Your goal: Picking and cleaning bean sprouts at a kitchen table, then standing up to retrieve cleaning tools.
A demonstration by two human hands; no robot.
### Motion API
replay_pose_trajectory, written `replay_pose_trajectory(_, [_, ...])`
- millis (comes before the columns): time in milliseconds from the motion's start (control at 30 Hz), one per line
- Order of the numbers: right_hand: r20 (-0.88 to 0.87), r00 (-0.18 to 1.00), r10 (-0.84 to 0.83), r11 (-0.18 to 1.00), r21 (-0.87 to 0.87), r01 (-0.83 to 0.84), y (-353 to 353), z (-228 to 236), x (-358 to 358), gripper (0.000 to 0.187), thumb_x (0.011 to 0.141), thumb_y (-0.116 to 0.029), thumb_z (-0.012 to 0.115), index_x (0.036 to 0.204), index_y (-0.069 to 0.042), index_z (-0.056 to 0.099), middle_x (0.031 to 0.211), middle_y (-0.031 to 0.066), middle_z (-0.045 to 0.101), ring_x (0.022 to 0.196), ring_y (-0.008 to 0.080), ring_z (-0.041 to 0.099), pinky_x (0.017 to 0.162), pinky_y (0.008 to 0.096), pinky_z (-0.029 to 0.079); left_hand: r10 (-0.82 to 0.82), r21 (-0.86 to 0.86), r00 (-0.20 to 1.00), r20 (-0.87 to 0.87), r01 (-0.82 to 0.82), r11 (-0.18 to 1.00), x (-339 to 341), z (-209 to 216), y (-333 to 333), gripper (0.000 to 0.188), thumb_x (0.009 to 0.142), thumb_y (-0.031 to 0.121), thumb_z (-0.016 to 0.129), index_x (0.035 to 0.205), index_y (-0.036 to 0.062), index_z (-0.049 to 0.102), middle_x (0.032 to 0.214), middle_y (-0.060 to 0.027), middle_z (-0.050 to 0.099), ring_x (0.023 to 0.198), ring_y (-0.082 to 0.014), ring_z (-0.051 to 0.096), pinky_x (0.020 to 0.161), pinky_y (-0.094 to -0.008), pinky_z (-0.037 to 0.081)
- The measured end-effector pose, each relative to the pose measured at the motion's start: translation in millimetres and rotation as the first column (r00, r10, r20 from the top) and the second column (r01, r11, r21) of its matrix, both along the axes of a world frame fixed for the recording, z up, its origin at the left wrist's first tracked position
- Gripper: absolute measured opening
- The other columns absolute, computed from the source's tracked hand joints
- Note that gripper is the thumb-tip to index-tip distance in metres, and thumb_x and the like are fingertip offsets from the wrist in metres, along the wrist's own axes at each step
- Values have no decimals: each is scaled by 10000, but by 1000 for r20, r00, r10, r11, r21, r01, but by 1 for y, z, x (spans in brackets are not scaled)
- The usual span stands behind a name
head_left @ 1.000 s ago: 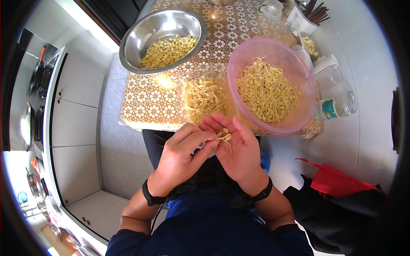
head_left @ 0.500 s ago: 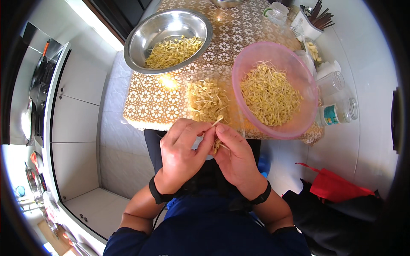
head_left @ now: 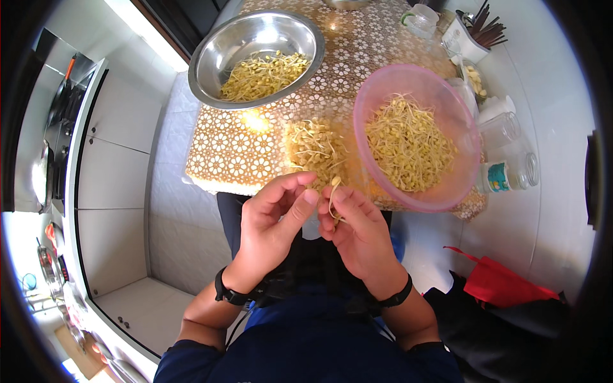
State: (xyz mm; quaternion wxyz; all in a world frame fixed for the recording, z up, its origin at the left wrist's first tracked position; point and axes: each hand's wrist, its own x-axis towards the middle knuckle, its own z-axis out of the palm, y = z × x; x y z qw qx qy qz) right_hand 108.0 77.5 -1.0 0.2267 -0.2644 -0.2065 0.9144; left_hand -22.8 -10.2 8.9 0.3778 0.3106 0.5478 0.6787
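Single bean sprout [head_left: 333, 195] pinched between fingers of right hand [head_left: 357, 233], just below table [head_left: 236, 150] edge, beside loose sprout pile [head_left: 316, 150]. Left hand [head_left: 274, 223] alongside, fingers curled, thumb tip close to sprout. Pink bowl [head_left: 415, 83] and steel bowl [head_left: 255, 57] of sprouts beyond.

At the right of the frame, just right of the pink bowl [head_left: 415, 137], 1 clear jar [head_left: 511, 173] lies on its side with a small label [head_left: 497, 177] in blue, white and orange. No signs or screens show.
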Motion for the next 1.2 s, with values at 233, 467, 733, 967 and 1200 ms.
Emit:
replay_pose_trajectory(233, [-7,998,55,995,84,-54,-6,-3,-1,217,980,-181,619,1119,-17,646,933,31,653,752,78,555,655,233,447,-118,25,973,196,116,993,-2,-1,1,218,985,54,585,1185,-28,615,937,-75,675,794,-137,652,732,-280,547])
replay_pose_trajectory(467, [109,989,96,981,160,-113,-6,-2,0,224,969,-184,639,1116,-15,649,924,48,667,710,69,555,633,221,443,-44,30,985,168,40,999,-1,-1,1,157,958,17,616,1110,-19,633,932,-66,673,800,-126,652,718,-268,547])
replay_pose_trajectory(733, [64,996,63,995,72,-68,-5,0,1,220,977,-190,624,1090,-4,652,889,35,649,721,83,556,642,241,442,57,-26,996,-64,-59,998,-6,-8,1,106,948,40,645,1042,-7,645,885,-17,642,783,-79,632,666,-240,528])
replay_pose_trajectory(967, [26,999,46,998,35,-47,-1,1,5,228,982,-186,605,1100,0,664,883,29,642,741,88,554,656,251,441,32,-137,630,-776,-219,966,-24,-8,13,110,856,41,718,953,4,680,825,-94,638,648,-174,611,598,-279,505])
replay_pose_trajectory(1200, [14,1000,-8,1000,10,7,7,3,12,225,991,-189,567,1092,-9,657,893,9,603,762,100,541,671,267,438,37,-128,638,-769,-211,969,-20,-1,10,85,853,19,707,931,-5,686,793,-92,638,619,-172,587,556,-282,474])
